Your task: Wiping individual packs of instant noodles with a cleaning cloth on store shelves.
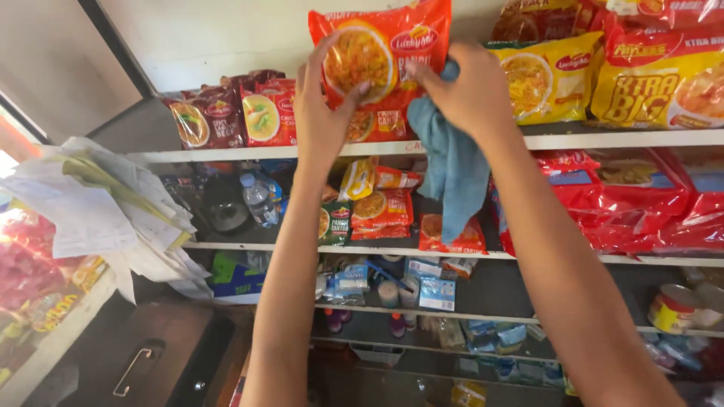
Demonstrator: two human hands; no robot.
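While both arms reach up to the top shelf (603, 139), the left hand (320, 102) has its grip closed on the left edge of an orange noodle pack (381, 56), with the thumb on the front by the picture of the noodles. The right hand (467, 90) has its grip closed on a blue cloth (452, 173), and it presses the bunched cloth on the right side of the same pack. The pack is up between the two grips, tilted a bit, just above the shelf edge. From the right grip the cloth hangs down past the shelf below. Right of that grip sit yellow noodle packs (550, 75). Left of the left grip stand dark red packs (234, 113). Below both grips, a lower shelf has more small orange packs (381, 211), a water bottle (260, 200) and big red bags (633, 200). Far left of the grips, a pile of white papers (98, 203) sticks out.
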